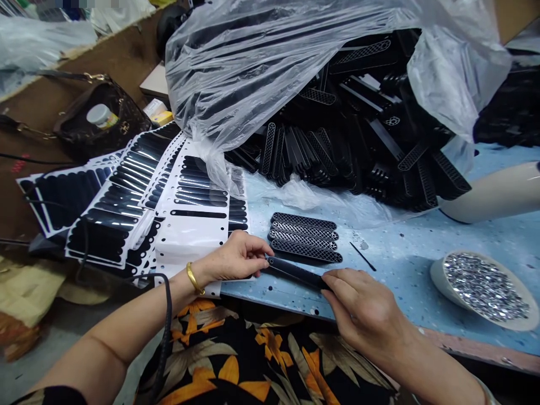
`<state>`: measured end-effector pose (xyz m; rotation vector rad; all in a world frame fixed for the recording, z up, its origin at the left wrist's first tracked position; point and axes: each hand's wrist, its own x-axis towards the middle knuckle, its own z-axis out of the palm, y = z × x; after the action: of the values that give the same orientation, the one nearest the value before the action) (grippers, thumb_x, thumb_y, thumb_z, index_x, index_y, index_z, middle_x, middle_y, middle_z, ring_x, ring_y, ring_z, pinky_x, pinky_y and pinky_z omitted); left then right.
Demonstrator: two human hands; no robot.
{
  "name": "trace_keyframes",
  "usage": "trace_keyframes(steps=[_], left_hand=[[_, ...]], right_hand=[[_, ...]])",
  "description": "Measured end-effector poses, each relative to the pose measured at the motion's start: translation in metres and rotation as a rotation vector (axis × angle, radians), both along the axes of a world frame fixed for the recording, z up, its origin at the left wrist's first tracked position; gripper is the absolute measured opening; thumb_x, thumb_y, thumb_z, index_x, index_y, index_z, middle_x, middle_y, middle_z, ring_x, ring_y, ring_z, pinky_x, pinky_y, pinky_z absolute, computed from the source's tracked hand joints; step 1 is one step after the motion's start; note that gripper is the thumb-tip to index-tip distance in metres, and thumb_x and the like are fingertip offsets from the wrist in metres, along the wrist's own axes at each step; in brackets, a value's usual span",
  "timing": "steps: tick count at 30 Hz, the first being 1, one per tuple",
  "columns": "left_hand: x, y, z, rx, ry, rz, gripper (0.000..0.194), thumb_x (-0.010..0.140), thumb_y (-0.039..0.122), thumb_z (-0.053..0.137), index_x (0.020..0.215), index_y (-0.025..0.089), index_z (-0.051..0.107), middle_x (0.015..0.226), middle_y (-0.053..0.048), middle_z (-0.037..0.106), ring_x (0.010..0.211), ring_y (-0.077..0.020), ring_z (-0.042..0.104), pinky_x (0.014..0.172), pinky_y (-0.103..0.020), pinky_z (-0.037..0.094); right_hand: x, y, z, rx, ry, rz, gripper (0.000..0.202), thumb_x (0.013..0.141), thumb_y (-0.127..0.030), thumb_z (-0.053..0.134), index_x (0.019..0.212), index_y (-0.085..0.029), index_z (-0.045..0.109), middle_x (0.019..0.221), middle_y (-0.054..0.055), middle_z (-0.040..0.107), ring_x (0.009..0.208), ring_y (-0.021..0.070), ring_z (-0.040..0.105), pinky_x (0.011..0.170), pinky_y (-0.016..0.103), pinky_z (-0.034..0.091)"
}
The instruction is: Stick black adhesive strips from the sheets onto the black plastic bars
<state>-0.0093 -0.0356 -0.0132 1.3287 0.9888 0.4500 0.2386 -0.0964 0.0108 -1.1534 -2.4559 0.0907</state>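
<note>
Between my two hands is a long, flat black plastic strip (pixel 295 271) with rounded ends, smooth side up, at the table's front edge. My left hand (pixel 238 256) pinches its left end between thumb and fingertips. My right hand (pixel 363 301) grips the right end, hiding it. Just beyond the strip, several black strips with a lattice pattern (pixel 304 237) lie side by side. White sheets of black adhesive strips (pixel 200 180) lie beside my left hand; the nearest sheet has a bare lower part with one black strip left above it.
A clear plastic bag (pixel 253 67) covers part of a heap of black plastic strips (pixel 295 149) at the back. On the right stand a white bowl (pixel 441 275) of small shiny metal pieces and a pale cylindrical object (pixel 498 191). A thin black stick (pixel 363 256) and a brown handbag (pixel 126 115) are also there.
</note>
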Motion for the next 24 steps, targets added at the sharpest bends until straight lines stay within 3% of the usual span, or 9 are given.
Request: trace_keyframes(steps=[12, 20, 24], left_hand=[[0.008, 0.002, 0.002, -0.041, 0.052, 0.051, 0.017, 0.079, 0.026, 0.062, 0.075, 0.010, 0.066, 0.049, 0.003, 0.055, 0.041, -0.0092, 0.058, 0.037, -0.013, 0.038], [0.014, -0.002, 0.004, 0.038, 0.109, 0.109, 0.016, 0.079, 0.018, 0.059, 0.065, 0.012, 0.063, 0.045, 0.005, 0.050, 0.040, -0.0078, 0.055, 0.039, -0.013, 0.037], [0.012, -0.001, 0.003, -0.004, 0.106, 0.095, 0.018, 0.083, 0.020, 0.055, 0.068, 0.012, 0.061, 0.049, 0.004, 0.053, 0.041, -0.0077, 0.056, 0.038, -0.013, 0.038]], right_hand=[[0.000, -0.002, -0.001, -0.009, 0.002, -0.017, 0.027, 0.089, -0.004, 0.043, 0.075, -0.015, 0.063, 0.074, 0.010, 0.065, 0.066, 0.0199, 0.059, 0.058, 0.034, 0.048], [0.000, -0.003, -0.002, -0.024, 0.019, -0.013, 0.028, 0.089, -0.003, 0.043, 0.075, -0.015, 0.064, 0.074, 0.010, 0.064, 0.066, 0.0201, 0.059, 0.058, 0.033, 0.047], [0.000, -0.004, -0.001, -0.029, 0.021, -0.016, 0.027, 0.088, -0.003, 0.043, 0.074, -0.015, 0.062, 0.074, 0.010, 0.063, 0.066, 0.0201, 0.058, 0.057, 0.033, 0.046]])
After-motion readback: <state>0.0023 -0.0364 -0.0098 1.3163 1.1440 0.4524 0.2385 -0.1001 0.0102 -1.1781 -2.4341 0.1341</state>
